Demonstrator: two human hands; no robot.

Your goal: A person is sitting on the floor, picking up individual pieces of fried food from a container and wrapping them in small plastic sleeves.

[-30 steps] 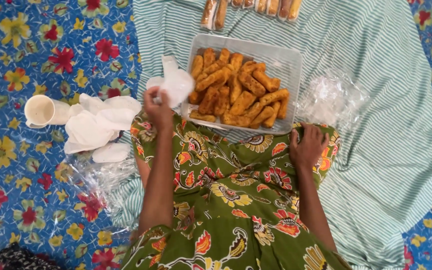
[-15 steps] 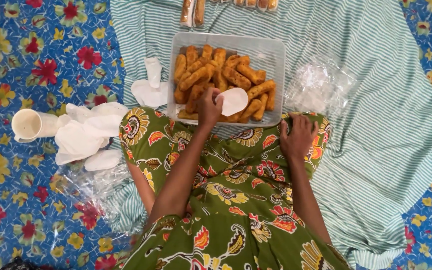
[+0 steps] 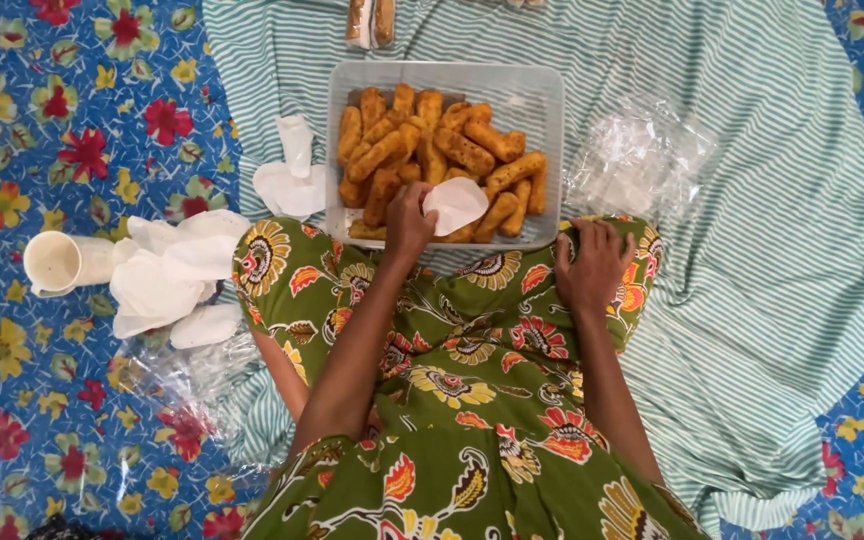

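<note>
My left hand (image 3: 407,222) is over the near edge of a clear plastic tray (image 3: 544,90) and grips a white paper wrapper (image 3: 455,203) that lies on the food. The tray holds several golden fried sticks (image 3: 422,150), heaped at its left and middle. My right hand (image 3: 592,265) rests flat on my right knee, on the green flowered dress (image 3: 452,380), with nothing in it.
Loose white wrappers (image 3: 167,270) lie piled left of my knee, two more wrappers (image 3: 290,180) beside the tray. A white cup (image 3: 57,263) lies on its side at far left. Clear plastic bags (image 3: 642,160) sit right of the tray. Wrapped sticks (image 3: 370,22) lie beyond it.
My left hand carried a white wrapper from the pile on the left over to the tray and now holds it on the fried sticks. My right hand has stayed on my knee.
</note>
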